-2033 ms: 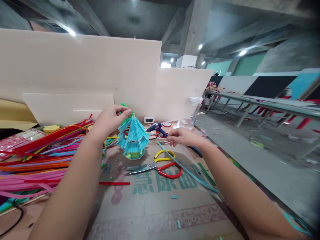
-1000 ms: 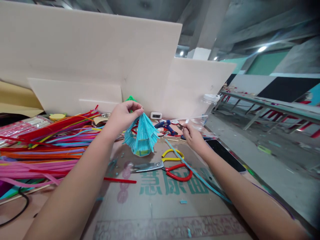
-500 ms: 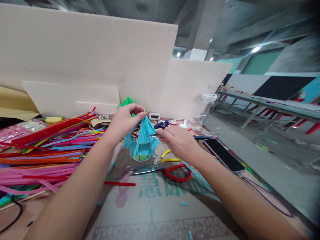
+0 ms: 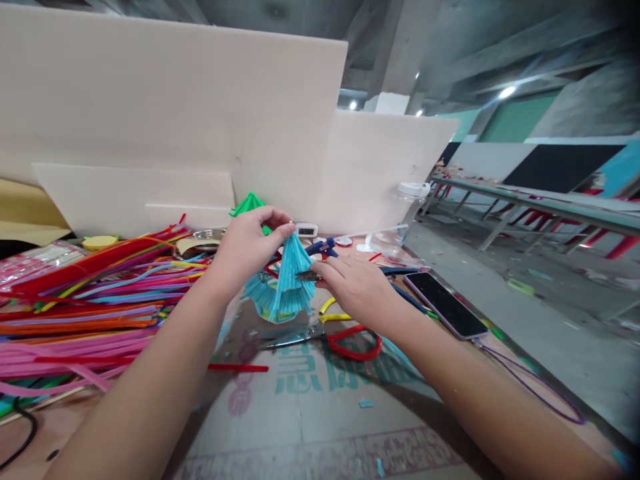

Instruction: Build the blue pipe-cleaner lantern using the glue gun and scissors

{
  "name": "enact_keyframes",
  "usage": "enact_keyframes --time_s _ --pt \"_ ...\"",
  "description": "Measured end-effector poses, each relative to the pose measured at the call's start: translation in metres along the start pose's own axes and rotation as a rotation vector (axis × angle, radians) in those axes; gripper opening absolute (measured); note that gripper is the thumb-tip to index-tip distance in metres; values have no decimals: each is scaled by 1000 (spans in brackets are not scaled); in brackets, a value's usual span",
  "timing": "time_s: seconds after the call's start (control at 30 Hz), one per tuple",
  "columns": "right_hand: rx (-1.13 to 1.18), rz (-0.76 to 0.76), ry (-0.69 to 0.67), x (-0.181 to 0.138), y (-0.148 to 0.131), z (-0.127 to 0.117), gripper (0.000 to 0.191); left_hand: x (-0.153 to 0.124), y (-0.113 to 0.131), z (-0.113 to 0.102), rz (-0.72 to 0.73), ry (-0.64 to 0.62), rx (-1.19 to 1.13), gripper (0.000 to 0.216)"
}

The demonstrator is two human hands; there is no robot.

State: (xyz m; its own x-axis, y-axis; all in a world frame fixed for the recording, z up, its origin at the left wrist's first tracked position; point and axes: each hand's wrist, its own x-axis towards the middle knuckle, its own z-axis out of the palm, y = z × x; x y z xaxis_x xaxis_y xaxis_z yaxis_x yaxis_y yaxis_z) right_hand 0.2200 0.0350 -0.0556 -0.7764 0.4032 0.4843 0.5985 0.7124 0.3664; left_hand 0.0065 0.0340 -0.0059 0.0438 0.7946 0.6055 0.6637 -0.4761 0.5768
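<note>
Pinched at its top by my left hand (image 4: 255, 241) is a light-blue pipe-cleaner cone (image 4: 291, 270), pleated and tiered like a little roof. Its lower part is a wide ring of the same blue stems. On the right side of the cone, my right hand (image 4: 353, 283) is closed around pliers (image 4: 306, 275), whose dark pointed jaws touch the blue stems. Dark blue handles show beyond that hand. Scissors (image 4: 353, 343) with red and yellow handles lie below. A green pipe-cleaner cone (image 4: 250, 203) stands behind my left hand.
Bundles of coloured pipe cleaners (image 4: 90, 313) cover the left side. A blue-handled tool (image 4: 324, 247), a small white display (image 4: 307, 230) and a clear bottle (image 4: 403, 213) stand behind. A phone (image 4: 447, 305) with a purple cord lies by the right edge. White boards (image 4: 175, 120) rise behind.
The plier jaws have moved slightly left onto the cone, and both blue handles now show behind my right hand. My left hand keeps its pinch. The view has shifted slightly.
</note>
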Motion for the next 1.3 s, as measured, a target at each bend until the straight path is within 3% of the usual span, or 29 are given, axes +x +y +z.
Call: enact_keyframes --time_s 0.97,1.3 --pt "31 -31 -2 -1 4 2 28 2 -2 -2 26 -12 0 22" --pt "19 69 193 1 13 -16 31 3 -8 -7 -11 -29 -10 27"
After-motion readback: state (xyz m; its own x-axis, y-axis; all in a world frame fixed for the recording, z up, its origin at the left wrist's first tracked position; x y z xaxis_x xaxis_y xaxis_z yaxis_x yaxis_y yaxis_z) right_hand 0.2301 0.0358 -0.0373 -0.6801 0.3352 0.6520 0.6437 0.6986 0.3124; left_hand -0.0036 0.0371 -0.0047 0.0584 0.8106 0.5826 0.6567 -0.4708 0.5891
